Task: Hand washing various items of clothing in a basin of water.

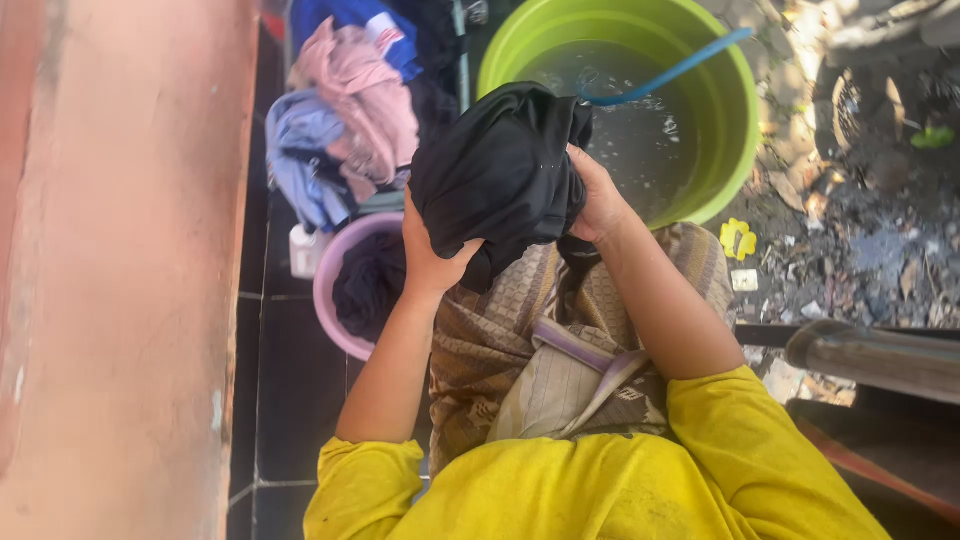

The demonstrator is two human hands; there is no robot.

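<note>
Above one green tub, one black garment (bunched), left hand and right hand both gripping it

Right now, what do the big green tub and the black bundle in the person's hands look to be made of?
The green tub looks like moulded plastic: smooth, evenly coloured, slightly glossy wall with a rolled rim. The black garment, gripped by the left hand and right hand, seems a soft woven or knitted fabric, folding and bunching; it may be wet.

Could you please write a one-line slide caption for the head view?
Both hands, left hand and right hand, grip a black cloth above a green tub of water.
</note>
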